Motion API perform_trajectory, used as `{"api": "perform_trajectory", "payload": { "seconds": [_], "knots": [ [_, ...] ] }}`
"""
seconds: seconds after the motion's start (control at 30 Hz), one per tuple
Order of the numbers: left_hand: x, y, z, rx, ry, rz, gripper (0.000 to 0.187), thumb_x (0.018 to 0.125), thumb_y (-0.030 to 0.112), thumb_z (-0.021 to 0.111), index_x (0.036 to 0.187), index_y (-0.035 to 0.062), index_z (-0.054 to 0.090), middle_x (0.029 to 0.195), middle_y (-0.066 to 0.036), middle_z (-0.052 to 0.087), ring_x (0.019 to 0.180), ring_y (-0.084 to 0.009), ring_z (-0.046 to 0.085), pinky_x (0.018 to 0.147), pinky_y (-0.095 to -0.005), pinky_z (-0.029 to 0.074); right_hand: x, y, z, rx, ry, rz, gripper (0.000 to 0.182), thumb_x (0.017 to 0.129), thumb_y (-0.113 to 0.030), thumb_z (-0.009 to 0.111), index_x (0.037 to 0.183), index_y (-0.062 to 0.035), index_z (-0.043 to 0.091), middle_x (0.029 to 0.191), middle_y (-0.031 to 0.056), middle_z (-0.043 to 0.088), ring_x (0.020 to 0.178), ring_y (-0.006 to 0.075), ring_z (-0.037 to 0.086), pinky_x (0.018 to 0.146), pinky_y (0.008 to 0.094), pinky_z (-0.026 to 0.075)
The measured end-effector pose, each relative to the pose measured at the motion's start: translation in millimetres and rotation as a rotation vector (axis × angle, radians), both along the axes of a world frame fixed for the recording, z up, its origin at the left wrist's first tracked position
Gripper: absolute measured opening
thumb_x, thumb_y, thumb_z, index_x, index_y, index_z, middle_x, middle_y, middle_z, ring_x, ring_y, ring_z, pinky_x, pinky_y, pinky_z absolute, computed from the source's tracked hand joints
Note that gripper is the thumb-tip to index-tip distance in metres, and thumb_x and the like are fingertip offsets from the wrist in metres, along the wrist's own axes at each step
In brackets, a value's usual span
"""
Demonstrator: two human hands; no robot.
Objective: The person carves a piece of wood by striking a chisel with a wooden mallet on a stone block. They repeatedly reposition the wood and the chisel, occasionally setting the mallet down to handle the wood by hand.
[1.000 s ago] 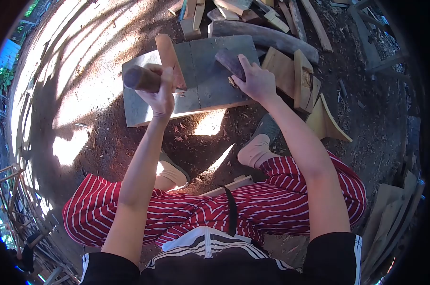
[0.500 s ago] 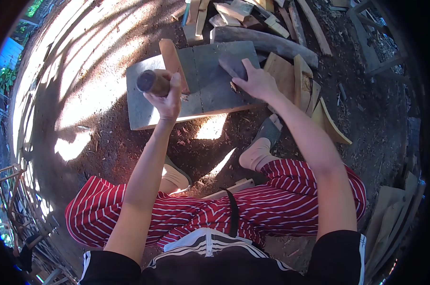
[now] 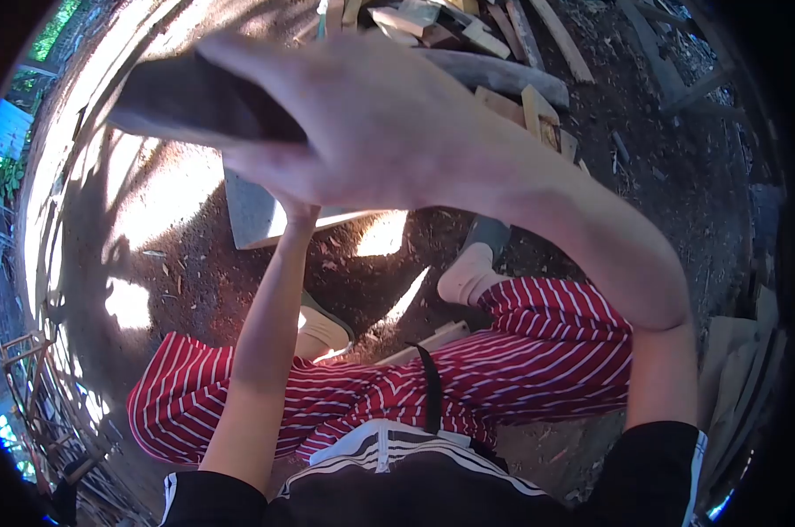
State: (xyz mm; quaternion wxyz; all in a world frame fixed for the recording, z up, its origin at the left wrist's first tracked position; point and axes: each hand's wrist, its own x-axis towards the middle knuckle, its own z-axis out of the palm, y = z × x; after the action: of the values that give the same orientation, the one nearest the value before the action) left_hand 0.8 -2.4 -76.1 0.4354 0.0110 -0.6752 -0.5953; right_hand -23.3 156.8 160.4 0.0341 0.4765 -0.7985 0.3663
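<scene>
My right hand (image 3: pixel 371 123) is raised close to the camera, its fingers wrapped round a dark block (image 3: pixel 191 97) that reaches out to the left and is blurred by motion. Below it, only the wrist end of my left hand (image 3: pixel 297 209) shows; its fingers, and the round wooden handle they gripped a moment earlier, are hidden behind my right hand. A grey wooden block bench (image 3: pixel 248 211) stands on the ground under both hands, mostly covered, with its near left corner in sunlight. The upright wooden piece on the bench is hidden too.
Wood offcuts (image 3: pixel 415 19) are heaped beyond the bench, near a long grey log (image 3: pixel 512 79). More cut pieces (image 3: pixel 538 110) lie at its right. My feet (image 3: pixel 468 274) rest on dirt strewn with chips, and a wooden strip (image 3: pixel 433 342) lies between my legs. Boards (image 3: pixel 731 351) lean at the right.
My right hand has lifted the dark block off the right side of the bench and swung it up and left, across my left hand. The view has shifted slightly.
</scene>
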Motion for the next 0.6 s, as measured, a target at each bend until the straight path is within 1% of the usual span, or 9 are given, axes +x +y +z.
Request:
{"api": "perform_trajectory", "payload": {
  "seconds": [0.07,0.13,0.27,0.33,0.4,0.43,0.53,0.57,0.6],
  "knots": [
    [0.1,5.9,-11.2,0.019,-0.028,0.005,0.022,0.076,0.008,0.072,0.091,0.001,0.057,0.085,-0.007,0.061,0.069,-0.0124,0.061,0.056,-0.0248,0.048,5.2,-15.7,-6.6,-0.555,0.118,0.001,0.048,0.078,-0.029,0.068,0.116,-0.0052,0.051,0.064,0.0167,0.064,0.063,0.0354,0.068,0.059,0.045,0.055],
    [0.0,-3.0,-7.3,0.009,-0.021,0.009,0.022,0.076,0.009,0.071,0.091,0.0008,0.057,0.085,-0.007,0.061,0.069,-0.0124,0.061,0.056,-0.0249,0.048,11.3,-4.5,-18.9,0.091,0.038,0.012,0.049,0.078,-0.028,0.067,0.12,-0.008,0.051,0.065,0.0154,0.065,0.062,0.0329,0.068,0.057,0.0441,0.055],
    [-17.5,-10.6,-16.5,0.004,-0.044,-0.04,0.022,0.077,0.01,0.07,0.092,0.0005,0.057,0.084,-0.008,0.061,0.068,-0.0125,0.061,0.056,-0.0253,0.048,6.4,-5.3,-7.3,0.047,0.127,-0.022,0.051,0.077,-0.027,0.068,0.123,-0.0108,0.051,0.065,0.0133,0.065,0.06,0.031,0.067,0.056,0.0437,0.055],
    [-11.8,-8.9,-32.4,0.032,-0.076,-0.049,0.022,0.077,0.01,0.07,0.092,0.0003,0.057,0.084,-0.008,0.061,0.068,-0.0125,0.061,0.055,-0.0254,0.048,11.8,-5.0,1.4,-0.256,0.125,-0.025,0.048,0.079,-0.029,0.067,0.12,-0.0087,0.052,0.065,0.0142,0.065,0.059,0.031,0.067,0.057,0.0425,0.055],
    [-20.5,-27.1,-34.0,0.036,-0.087,-0.04,0.023,0.077,0.011,0.07,0.092,0.0001,0.057,0.084,-0.008,0.061,0.067,-0.0125,0.061,0.055,-0.0256,0.048,11.5,-2.4,-21.4,0.032,0.086,-0.051,0.069,0.083,-0.037,0.067,0.14,-0.0068,0.041,0.08,0.0169,0.068,0.066,0.0317,0.069,0.063,0.0438,0.057],
    [-26.1,-32.6,-30.2,0.024,-0.083,-0.04,0.023,0.077,0.011,0.069,0.092,0.0,0.057,0.084,-0.008,0.061,0.067,-0.0126,0.061,0.055,-0.0257,0.048,8.3,-3.0,-15.4,0.018,0.097,-0.047,0.069,0.083,-0.037,0.067,0.14,-0.0068,0.041,0.08,0.0169,0.068,0.066,0.0317,0.069,0.063,0.0438,0.057],
    [-37.6,-33.6,-34.1,0.019,-0.096,-0.065,0.023,0.078,0.012,0.069,0.093,-0.0003,0.057,0.084,-0.008,0.062,0.067,-0.0126,0.061,0.055,-0.0259,0.047,-2.0,1.5,-8.6,0.486,-0.173,0.0,0.073,0.086,-0.04,0.064,0.144,-0.0054,0.036,0.09,0.0182,0.069,0.069,0.0296,0.07,0.063,0.0413,0.058],
    [-36.6,-33.4,-39.4,0.027,-0.109,-0.074,0.023,0.078,0.013,0.069,0.093,-0.0004,0.057,0.083,-0.008,0.062,0.067,-0.0126,0.061,0.055,-0.026,0.047,-5.6,3.8,-17.3,0.258,-0.189,-0.036,0.074,0.086,-0.04,0.063,0.145,-0.006,0.034,0.094,0.0196,0.068,0.072,0.0299,0.07,0.065,0.0402,0.059],
    [-21.7,-12.4,30.4,0.197,-0.321,-0.262,0.019,0.078,0.015,0.069,0.086,0.0014,0.058,0.068,-0.004,0.059,0.055,-0.0109,0.056,0.05,-0.0271,0.045,-12.3,5.1,-25.9,0.034,-0.193,-0.063,0.075,0.086,-0.041,0.063,0.146,-0.0066,0.033,0.098,0.021,0.067,0.075,0.0301,0.07,0.067,0.0392,0.059]
  ]
}}
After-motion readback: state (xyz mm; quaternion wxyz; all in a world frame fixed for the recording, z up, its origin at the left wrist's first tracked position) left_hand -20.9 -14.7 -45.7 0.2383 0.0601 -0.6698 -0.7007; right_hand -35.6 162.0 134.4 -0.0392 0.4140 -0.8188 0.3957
